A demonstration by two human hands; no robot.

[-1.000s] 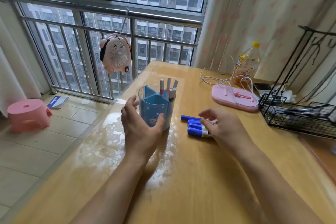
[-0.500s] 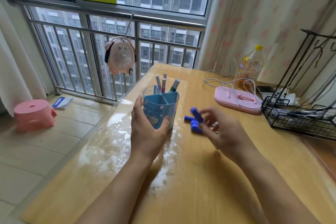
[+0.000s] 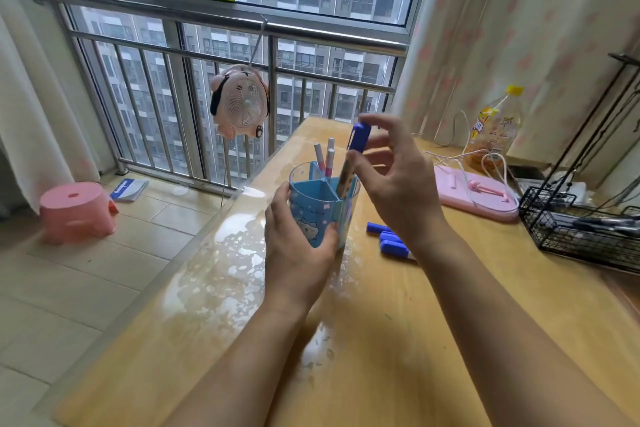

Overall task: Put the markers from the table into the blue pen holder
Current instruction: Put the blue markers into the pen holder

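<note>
The blue pen holder [image 3: 311,204] stands on the wooden table [image 3: 398,340], with my left hand [image 3: 294,246] wrapped around its near side. Two pink-tipped pens [image 3: 325,156] stick up from a back compartment. My right hand [image 3: 394,180] holds a blue-capped marker [image 3: 353,156] upright, cap on top, its lower end inside the holder's right compartment. Three more blue-capped markers [image 3: 389,241] lie side by side on the table just right of the holder, partly hidden by my right wrist.
A pink tray [image 3: 474,198] with white cables lies at the back right, a yellow-capped bottle [image 3: 495,128] behind it. A black wire basket [image 3: 581,236] sits at the right edge. A pink fan [image 3: 242,100] hangs on the window rail; a pink stool [image 3: 78,210] is on the floor.
My right hand picked one marker from the group on the table, lifted it left and up, and its lower end now sits in the holder. My left hand stayed on the holder.
</note>
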